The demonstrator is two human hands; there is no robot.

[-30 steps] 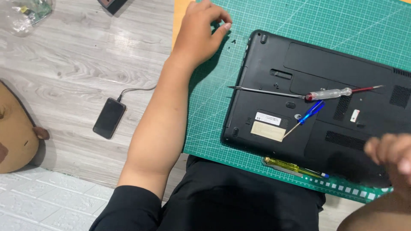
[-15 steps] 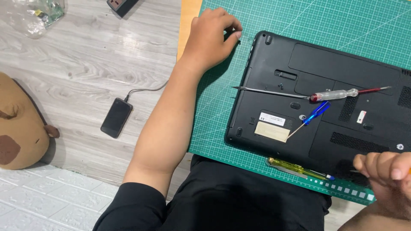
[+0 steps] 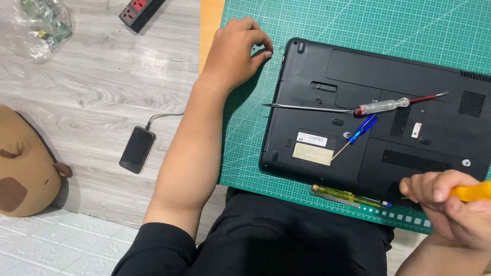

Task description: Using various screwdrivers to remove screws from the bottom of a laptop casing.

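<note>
Right hand point(image 3: 452, 207) risen onto laptop point(image 3: 378, 122) edge, gripping orange screwdriver point(image 3: 473, 191)

Black laptop point(image 3: 368, 128) underside up on green mat; orange-handled screwdriver point(image 3: 473, 191) at its near edge

You are sitting at a home repair bench rather than a shop counter. In the right half of the frame a green cutting mat point(image 3: 317, 30) with a printed grid covers a wooden tabletop, and several screwdrivers point(image 3: 381, 106) lie about on it. To the left you see pale wood-look flooring point(image 3: 92, 92), a power strip point(image 3: 140, 11) at the top, a phone point(image 3: 137, 149) on its charging cable, and a brown plush cushion point(image 3: 23, 163) at the left edge.
</note>
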